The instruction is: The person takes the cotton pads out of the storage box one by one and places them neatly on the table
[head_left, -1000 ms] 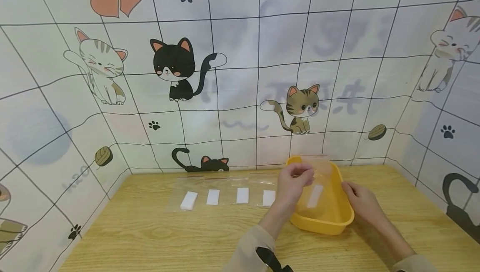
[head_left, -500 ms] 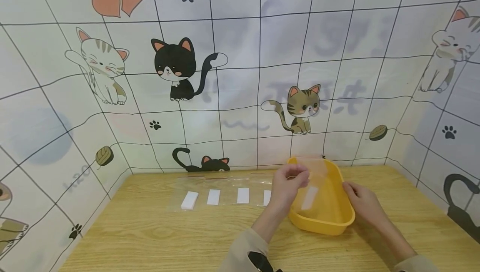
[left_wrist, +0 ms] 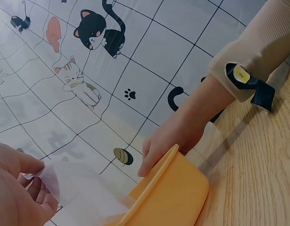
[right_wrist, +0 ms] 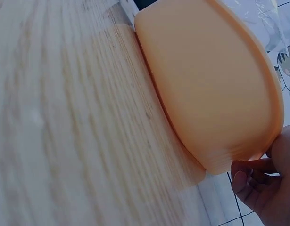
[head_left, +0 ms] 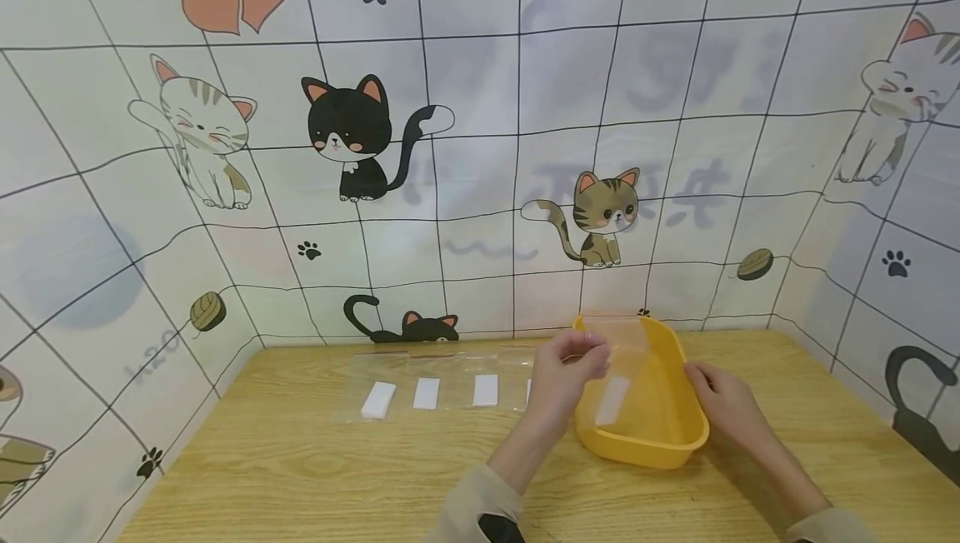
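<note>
Over the left side of a yellow plastic basin [head_left: 633, 450], my left hand [head_left: 558, 376] pinches a clear zip bag [head_left: 628, 345] between thumb and fingertips. A white flat rectangular piece [head_left: 612, 401] shows inside that bag. The left wrist view has the same bag [left_wrist: 90, 190] hanging from the pinch, its lower part behind the basin's rim. My right hand [head_left: 722, 401] grips the basin's right rim, thumb on top. In the right wrist view the right-hand fingers [right_wrist: 246, 183] curl under the rim against the outer wall.
Left of the basin, several clear zip bags [head_left: 450, 368] lie in a row on the wooden table [head_left: 337, 476], each with a white rectangular piece [head_left: 486, 390]. My left hand partly covers the rightmost one. A cat-print wall covering [head_left: 480, 151] stands behind and at both sides.
My left hand has shifted left and slightly down, drawing the zip bag toward the basin's left side. The right hand has stayed on the rim, and the basin has hardly moved.
</note>
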The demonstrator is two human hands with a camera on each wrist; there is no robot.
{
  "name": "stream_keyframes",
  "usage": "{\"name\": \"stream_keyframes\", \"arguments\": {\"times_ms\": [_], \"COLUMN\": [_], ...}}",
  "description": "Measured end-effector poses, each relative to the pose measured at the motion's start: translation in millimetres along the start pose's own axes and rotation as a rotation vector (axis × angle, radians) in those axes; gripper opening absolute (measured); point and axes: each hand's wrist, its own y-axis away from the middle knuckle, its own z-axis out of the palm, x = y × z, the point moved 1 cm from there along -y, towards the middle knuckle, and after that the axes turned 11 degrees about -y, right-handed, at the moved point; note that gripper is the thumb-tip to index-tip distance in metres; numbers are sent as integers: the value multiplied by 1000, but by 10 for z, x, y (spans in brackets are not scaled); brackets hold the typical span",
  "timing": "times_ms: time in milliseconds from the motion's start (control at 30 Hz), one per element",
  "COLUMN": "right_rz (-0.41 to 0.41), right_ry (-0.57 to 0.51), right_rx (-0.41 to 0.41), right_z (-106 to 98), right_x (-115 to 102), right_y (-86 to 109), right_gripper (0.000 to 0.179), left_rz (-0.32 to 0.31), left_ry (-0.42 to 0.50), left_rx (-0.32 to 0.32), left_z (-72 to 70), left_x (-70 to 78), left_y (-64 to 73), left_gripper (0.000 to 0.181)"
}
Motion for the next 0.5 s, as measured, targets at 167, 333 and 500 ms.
{"name": "stream_keyframes", "arguments": {"times_ms": [167,333,500], "right_rz": [22,23,3], "right_ry": [5,2,-5], "right_rx": [-10,-9,-6], "right_z": [1,-2,-5], "right_x": [-8,-15,-11], "right_y": [2,2,4], "right_gripper": [47,46,45], "left_rz": [-2,-3,3], "left_ry": [-5,-4,-19], "left_rx": [-6,-12,-11], "left_z": [-53,-112,-175], "left_x": [24,31,39], "left_y": [21,41,64], "left_gripper": [11,11,12]}}
